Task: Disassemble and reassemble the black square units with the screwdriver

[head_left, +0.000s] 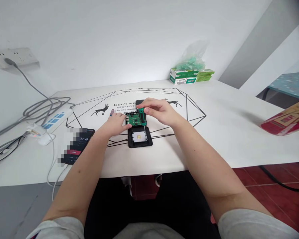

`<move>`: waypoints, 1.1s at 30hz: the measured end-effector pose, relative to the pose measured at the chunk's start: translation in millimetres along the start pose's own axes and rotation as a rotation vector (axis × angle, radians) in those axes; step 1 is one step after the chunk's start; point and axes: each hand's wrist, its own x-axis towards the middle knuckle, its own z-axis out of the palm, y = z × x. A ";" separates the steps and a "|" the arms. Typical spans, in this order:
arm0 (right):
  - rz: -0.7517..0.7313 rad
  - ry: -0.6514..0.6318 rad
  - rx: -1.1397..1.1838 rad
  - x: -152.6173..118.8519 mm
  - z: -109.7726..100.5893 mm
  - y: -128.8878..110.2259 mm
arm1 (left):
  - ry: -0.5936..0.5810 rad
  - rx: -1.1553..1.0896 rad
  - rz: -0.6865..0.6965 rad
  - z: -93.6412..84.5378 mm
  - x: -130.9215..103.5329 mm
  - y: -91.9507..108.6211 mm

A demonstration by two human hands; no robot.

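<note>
My right hand (160, 111) is closed around the green and black handle of a screwdriver (142, 117). The screwdriver points down, and its tip meets the right side of a silver plate (139, 136) set in a black case half (139, 144). Directly behind this lies a green circuit board (133, 120), partly covered by the screwdriver and my right hand. My left hand (115, 125) lies on the table at the board's left edge, fingers apart, its thumb against the board's near corner. A small reddish-purple object (112, 112) shows just beyond its fingers.
Left of my left arm lies a phone (83, 141), partly pixelated. A white power strip (56, 120) with tangled cables (43, 103) is farther left. Green and white boxes (184, 75) with a plastic bag (193, 58) stand at the wall. A red and yellow package (286, 119) sits far right.
</note>
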 end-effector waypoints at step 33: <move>0.693 0.477 -0.457 0.0 -36.7 47.4 | -0.244 -0.279 0.230 2.1 -13.3 74.4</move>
